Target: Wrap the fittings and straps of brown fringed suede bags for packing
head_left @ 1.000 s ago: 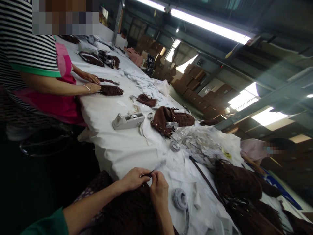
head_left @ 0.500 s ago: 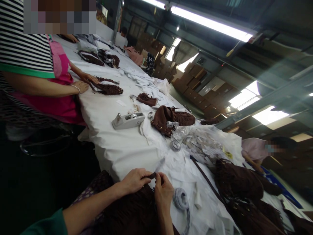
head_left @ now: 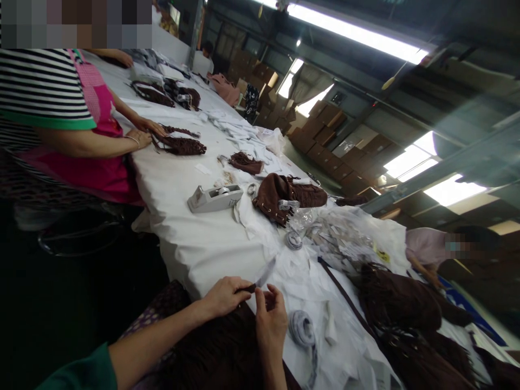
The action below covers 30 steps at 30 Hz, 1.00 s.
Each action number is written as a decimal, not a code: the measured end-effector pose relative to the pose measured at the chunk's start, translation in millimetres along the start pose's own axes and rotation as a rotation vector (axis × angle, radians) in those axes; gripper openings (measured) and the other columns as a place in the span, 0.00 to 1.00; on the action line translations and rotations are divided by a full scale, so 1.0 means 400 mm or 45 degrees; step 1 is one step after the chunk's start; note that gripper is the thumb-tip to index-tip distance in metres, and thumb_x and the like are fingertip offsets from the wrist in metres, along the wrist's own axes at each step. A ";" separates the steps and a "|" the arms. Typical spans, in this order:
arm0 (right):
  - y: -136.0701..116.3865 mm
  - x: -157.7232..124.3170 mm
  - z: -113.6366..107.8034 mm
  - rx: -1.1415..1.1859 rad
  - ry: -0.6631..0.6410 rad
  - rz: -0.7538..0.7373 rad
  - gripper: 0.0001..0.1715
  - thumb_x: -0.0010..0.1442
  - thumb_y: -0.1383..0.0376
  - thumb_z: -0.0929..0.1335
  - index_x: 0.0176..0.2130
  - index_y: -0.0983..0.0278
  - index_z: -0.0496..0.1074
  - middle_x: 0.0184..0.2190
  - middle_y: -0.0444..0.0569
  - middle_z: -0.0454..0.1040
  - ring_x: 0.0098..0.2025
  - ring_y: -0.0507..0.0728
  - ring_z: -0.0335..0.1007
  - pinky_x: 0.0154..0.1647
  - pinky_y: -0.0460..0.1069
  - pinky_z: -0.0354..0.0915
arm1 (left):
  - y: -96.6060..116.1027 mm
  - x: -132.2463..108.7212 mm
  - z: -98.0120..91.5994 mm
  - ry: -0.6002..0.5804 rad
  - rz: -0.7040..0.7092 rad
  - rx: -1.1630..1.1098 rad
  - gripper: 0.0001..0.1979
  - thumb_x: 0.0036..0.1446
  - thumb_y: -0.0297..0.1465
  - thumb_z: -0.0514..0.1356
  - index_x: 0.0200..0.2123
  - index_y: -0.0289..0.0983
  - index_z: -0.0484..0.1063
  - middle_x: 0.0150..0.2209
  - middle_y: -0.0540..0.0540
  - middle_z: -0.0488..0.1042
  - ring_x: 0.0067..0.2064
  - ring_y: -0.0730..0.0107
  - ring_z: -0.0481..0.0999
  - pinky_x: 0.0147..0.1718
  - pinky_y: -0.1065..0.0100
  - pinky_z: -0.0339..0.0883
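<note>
A dark brown fringed bag [head_left: 215, 352] lies in my lap, below and between my hands. My left hand [head_left: 225, 295] is closed, its thumb and fingers pinching a dark brown strap [head_left: 248, 288] close to its end. Just right of that end is my right hand [head_left: 271, 311], with bent fingers and a gap between thumb and fingertips; I see nothing held in it. Whether its thumb touches the strap tip I cannot tell. Beside my right wrist sits a roll of grey-white patterned ribbon [head_left: 301, 329], its tail hanging toward me.
A tape dispenser [head_left: 215, 199] and a brown bag [head_left: 274, 197] stand farther up the white-covered table [head_left: 182, 233]. Plastic wrappings [head_left: 341, 238] lie to the right, near more brown bags [head_left: 398, 295]. A co-worker's hands [head_left: 146, 132] rest by another brown piece at left.
My right hand's fingers have spread from their pinch at the strap end. My left hand still grips the strap. The whole view has shifted slightly.
</note>
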State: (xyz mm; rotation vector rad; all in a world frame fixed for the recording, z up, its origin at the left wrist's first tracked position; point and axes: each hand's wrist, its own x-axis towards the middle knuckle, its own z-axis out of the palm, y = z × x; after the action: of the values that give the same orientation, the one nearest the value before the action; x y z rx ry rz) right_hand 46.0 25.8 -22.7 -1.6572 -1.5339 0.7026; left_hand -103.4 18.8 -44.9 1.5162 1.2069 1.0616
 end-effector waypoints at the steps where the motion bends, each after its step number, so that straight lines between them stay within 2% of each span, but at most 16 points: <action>1: -0.002 0.010 -0.004 0.089 -0.026 0.109 0.30 0.50 0.47 0.69 0.45 0.66 0.69 0.33 0.52 0.77 0.34 0.59 0.73 0.34 0.49 0.66 | 0.002 -0.003 0.002 0.012 -0.002 0.022 0.13 0.56 0.35 0.55 0.40 0.41 0.77 0.35 0.48 0.77 0.37 0.64 0.72 0.40 0.69 0.61; 4: -0.003 0.030 -0.003 0.371 -0.271 0.390 0.33 0.53 0.43 0.65 0.42 0.69 0.73 0.32 0.55 0.78 0.32 0.59 0.74 0.32 0.50 0.66 | 0.005 -0.011 0.006 0.020 0.010 0.073 0.13 0.57 0.36 0.54 0.40 0.43 0.77 0.35 0.48 0.76 0.38 0.64 0.72 0.40 0.69 0.61; 5: -0.002 0.033 0.002 0.433 -0.344 0.428 0.33 0.54 0.43 0.64 0.39 0.69 0.74 0.32 0.55 0.78 0.33 0.59 0.74 0.31 0.49 0.65 | 0.005 -0.012 0.007 0.011 0.019 0.082 0.13 0.57 0.36 0.54 0.40 0.43 0.77 0.35 0.48 0.76 0.38 0.64 0.72 0.40 0.69 0.61; 7: 0.001 0.034 0.013 0.471 -0.390 0.395 0.31 0.53 0.44 0.65 0.37 0.68 0.76 0.31 0.53 0.78 0.33 0.58 0.73 0.31 0.48 0.64 | 0.002 -0.012 0.008 -0.001 0.037 0.091 0.12 0.57 0.35 0.54 0.40 0.43 0.76 0.36 0.48 0.76 0.38 0.64 0.72 0.40 0.69 0.61; 10: 0.006 0.021 0.033 0.365 -0.342 0.211 0.27 0.50 0.47 0.68 0.34 0.68 0.77 0.28 0.51 0.78 0.32 0.58 0.72 0.32 0.48 0.64 | -0.006 -0.009 0.010 0.060 0.030 0.112 0.11 0.57 0.33 0.53 0.37 0.40 0.75 0.35 0.47 0.76 0.38 0.64 0.73 0.40 0.69 0.61; 13: 0.013 0.002 0.048 0.148 -0.247 0.004 0.24 0.53 0.49 0.67 0.32 0.68 0.76 0.28 0.50 0.77 0.33 0.58 0.71 0.35 0.49 0.64 | -0.013 -0.006 0.014 0.139 -0.021 0.112 0.08 0.57 0.32 0.53 0.34 0.39 0.72 0.34 0.47 0.76 0.38 0.64 0.73 0.38 0.68 0.61; 15: 0.020 -0.008 0.052 -0.015 -0.171 -0.089 0.23 0.57 0.51 0.63 0.33 0.67 0.76 0.30 0.51 0.78 0.34 0.58 0.71 0.36 0.49 0.63 | -0.018 -0.005 0.016 0.175 -0.085 0.057 0.07 0.55 0.33 0.55 0.37 0.39 0.69 0.32 0.48 0.75 0.35 0.66 0.73 0.35 0.69 0.61; 17: 0.028 -0.011 0.051 -0.159 -0.134 -0.178 0.23 0.62 0.53 0.60 0.35 0.66 0.75 0.32 0.52 0.77 0.34 0.58 0.72 0.35 0.48 0.62 | -0.026 -0.005 0.015 0.197 -0.138 -0.043 0.10 0.54 0.33 0.57 0.40 0.39 0.66 0.30 0.51 0.74 0.30 0.69 0.71 0.31 0.70 0.60; 19: 0.033 -0.006 0.044 -0.335 -0.116 -0.321 0.22 0.64 0.57 0.57 0.36 0.65 0.73 0.31 0.52 0.77 0.33 0.57 0.71 0.33 0.48 0.61 | -0.040 -0.008 0.011 0.163 -0.150 -0.185 0.13 0.54 0.33 0.57 0.43 0.39 0.62 0.30 0.52 0.72 0.25 0.73 0.68 0.27 0.72 0.59; 24: 0.018 0.008 0.022 -0.902 -0.104 -0.776 0.18 0.65 0.70 0.55 0.35 0.64 0.71 0.29 0.51 0.73 0.30 0.56 0.68 0.32 0.49 0.56 | -0.072 -0.014 -0.015 -0.110 -0.078 -0.547 0.20 0.52 0.28 0.55 0.50 0.40 0.57 0.40 0.49 0.70 0.23 0.81 0.61 0.23 0.75 0.54; 26: 0.002 0.000 0.022 -1.043 -0.104 -0.888 0.16 0.63 0.74 0.56 0.34 0.64 0.70 0.29 0.50 0.73 0.30 0.56 0.67 0.32 0.49 0.55 | -0.065 -0.016 -0.026 -0.128 -0.077 -0.533 0.22 0.51 0.27 0.55 0.50 0.39 0.56 0.41 0.49 0.71 0.23 0.81 0.60 0.22 0.75 0.53; 30: -0.025 -0.034 0.027 -1.169 -0.221 -1.065 0.14 0.57 0.78 0.60 0.27 0.64 0.67 0.22 0.48 0.68 0.27 0.57 0.63 0.34 0.51 0.53 | -0.022 -0.024 -0.034 -0.068 -0.054 -0.353 0.27 0.47 0.23 0.55 0.52 0.39 0.57 0.38 0.51 0.72 0.23 0.79 0.60 0.24 0.74 0.54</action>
State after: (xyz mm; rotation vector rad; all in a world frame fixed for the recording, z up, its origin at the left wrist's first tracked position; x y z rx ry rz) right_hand 29.6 14.1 -21.9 -1.2824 -2.6479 -0.3895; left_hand -120.0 12.2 -51.1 1.2912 1.0045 1.1033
